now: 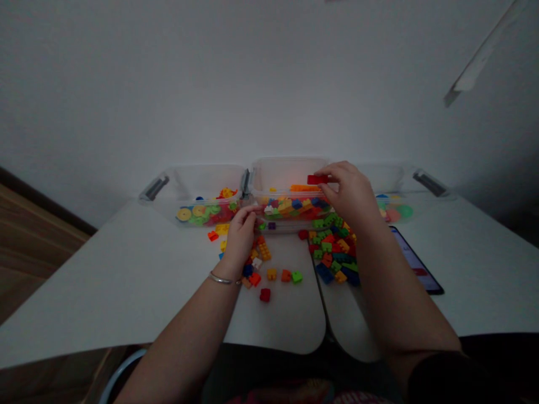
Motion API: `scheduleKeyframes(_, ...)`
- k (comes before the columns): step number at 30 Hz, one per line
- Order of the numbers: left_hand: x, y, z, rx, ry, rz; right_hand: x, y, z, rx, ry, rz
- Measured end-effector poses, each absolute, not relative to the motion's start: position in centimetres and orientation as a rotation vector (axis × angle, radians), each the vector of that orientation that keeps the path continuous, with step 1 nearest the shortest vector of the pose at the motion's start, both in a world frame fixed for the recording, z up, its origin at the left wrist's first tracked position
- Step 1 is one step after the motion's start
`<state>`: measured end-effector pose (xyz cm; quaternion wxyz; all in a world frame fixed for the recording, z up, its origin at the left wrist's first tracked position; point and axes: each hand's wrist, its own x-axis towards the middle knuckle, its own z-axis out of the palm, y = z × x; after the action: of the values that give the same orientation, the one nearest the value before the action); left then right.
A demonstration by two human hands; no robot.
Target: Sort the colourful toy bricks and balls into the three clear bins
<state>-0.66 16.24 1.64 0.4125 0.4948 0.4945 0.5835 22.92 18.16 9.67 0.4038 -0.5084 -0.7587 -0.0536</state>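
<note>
Between the thumb and fingers of my right hand point(350, 191) is a red building brick point(316, 179), held above the right side of the middle clear plastic box point(290, 164). That box holds bricks of several colours, with an orange piece point(304, 188) lying high inside. My left hand point(244, 227) is at the box's front left corner, fingers bent and pointing toward its wall; whether they grip anything is hidden. A purple brick point(272, 226) and a green one lie just right of its fingertips. Under my left wrist are loose bricks, among them a long orange brick point(264, 251).
A heap of mixed bricks point(337, 247) lies below my right hand, beside a phone point(416, 261). Clear boxes stand left point(210, 168) and right point(391, 167) of the middle one, against the wall. Single bricks, including a dark red one point(265, 294), lie nearer the white table's point(126, 297) front edge.
</note>
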Motion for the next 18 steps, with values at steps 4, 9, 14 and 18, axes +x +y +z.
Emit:
scheduleKeyframes(4, -0.8, 16.3, 1.5, 1.279, 1.239, 1.475, 22.9, 19.0, 8.9, -1.272, -1.958, -0.103)
scheduleKeyframes(9, -0.7, 16.2, 1.7, 1.263, 1.227, 1.465, 22.4, 19.0, 8.6, -1.27, -2.061, -0.085)
scheduleKeyframes(14, -0.7, 16.1, 2.0, 1.244, 1.235, 1.45, 21.9, 18.7, 8.9, -1.344, -2.205, -0.081)
scheduleKeyframes(18, -0.8, 16.1, 2.0, 1.257, 1.248, 1.452, 21.6, 18.4, 9.1, -1.394, -2.217, -0.055)
